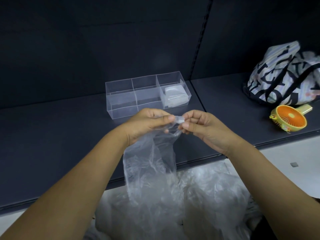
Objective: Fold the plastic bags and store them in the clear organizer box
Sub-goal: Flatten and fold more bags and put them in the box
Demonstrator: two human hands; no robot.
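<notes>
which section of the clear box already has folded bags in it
The front right section of the clear box: a whitish stack of folded bags sits in it, while the other sections look empty.

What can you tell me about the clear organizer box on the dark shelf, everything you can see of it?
The clear plastic organizer box is a long, open-topped rectangle split by thin clear dividers into six compartments, three across and two deep. It sits flat on the dark shelf, beyond the hands. Folded whitish plastic bags fill its right end; the other compartments look empty. Nothing else touches it.
</notes>
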